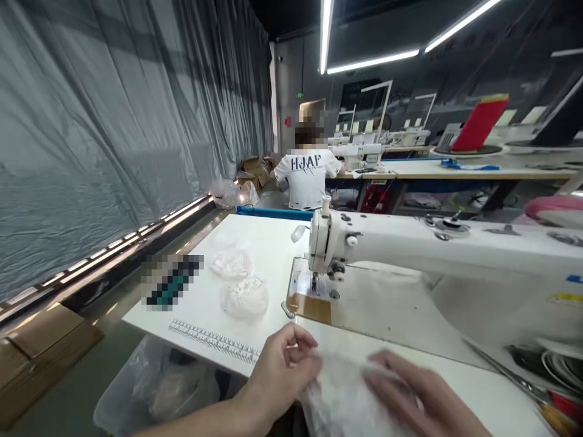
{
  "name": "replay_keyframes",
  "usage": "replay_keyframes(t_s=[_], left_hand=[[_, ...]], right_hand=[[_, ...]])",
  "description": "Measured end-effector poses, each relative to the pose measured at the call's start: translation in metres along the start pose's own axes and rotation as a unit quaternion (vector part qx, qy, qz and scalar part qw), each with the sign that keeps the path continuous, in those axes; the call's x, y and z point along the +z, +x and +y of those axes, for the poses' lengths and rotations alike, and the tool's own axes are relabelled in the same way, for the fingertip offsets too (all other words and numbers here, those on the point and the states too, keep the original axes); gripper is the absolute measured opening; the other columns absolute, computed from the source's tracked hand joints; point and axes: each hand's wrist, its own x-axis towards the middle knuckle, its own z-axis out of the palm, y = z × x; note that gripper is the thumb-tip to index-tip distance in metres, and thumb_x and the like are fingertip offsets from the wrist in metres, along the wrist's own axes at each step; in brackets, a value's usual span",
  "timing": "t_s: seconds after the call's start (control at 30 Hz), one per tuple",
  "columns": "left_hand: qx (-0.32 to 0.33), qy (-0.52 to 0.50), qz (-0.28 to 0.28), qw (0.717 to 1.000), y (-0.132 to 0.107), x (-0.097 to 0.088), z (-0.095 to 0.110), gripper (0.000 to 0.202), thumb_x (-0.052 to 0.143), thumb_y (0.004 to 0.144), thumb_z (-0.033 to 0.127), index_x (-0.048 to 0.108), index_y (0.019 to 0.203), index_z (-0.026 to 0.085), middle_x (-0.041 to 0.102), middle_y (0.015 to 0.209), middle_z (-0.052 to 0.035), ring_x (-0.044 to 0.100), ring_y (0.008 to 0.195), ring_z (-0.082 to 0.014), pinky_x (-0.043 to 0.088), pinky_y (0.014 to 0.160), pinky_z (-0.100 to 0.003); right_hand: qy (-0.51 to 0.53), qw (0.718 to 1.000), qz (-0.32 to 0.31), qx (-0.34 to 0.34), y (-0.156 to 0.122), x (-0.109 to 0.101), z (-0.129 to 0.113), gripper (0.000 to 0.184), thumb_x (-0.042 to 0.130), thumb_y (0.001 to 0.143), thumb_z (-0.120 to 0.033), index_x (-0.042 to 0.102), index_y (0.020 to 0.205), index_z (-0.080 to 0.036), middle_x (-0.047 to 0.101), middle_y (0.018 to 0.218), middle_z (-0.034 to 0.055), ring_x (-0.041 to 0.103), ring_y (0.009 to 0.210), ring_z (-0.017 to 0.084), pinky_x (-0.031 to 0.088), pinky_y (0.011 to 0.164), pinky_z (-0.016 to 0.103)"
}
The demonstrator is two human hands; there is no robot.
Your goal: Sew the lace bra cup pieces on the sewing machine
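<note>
The left hand (281,367) has its thumb and fingers pinched together on some sheer white material (342,391), which hangs at the front edge of the counter (273,243) and spans the gap between the two hands. The right hand (416,388) lies against the material's other side, its fingers curled; motion blurs it, so I cannot tell whether they are closed on it. Scissors (526,385) lie to the right of the right hand, and a ruler scale (214,340) runs left from the left hand. Beyond that hand, slightly left, sit two pale bundles (246,297), one behind the other. A white sewing machine (401,237) stands beyond both hands, stretching rightward. Farther off, ahead of the left hand, a person in a white shirt (307,176) sits facing away.
</note>
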Motion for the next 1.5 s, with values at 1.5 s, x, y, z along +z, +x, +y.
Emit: replay_keyframes(t_s=[1.5], left_hand=[[0.476,0.613,-0.031,0.629,0.153,-0.047,-0.004,0.017,0.039,0.093,0.007,0.053,0.099,0.011,0.060,0.095,-0.0052,0.052,0.098,-0.0162,0.035,0.084,-0.034]], right_hand=[[-0.437,0.855,0.118,-0.254,0.115,0.005,0.069,0.044,0.034,0.094,-0.051,0.063,0.113,-0.024,0.068,0.107,0.0101,0.061,0.086,0.027,0.047,0.074,0.044]])
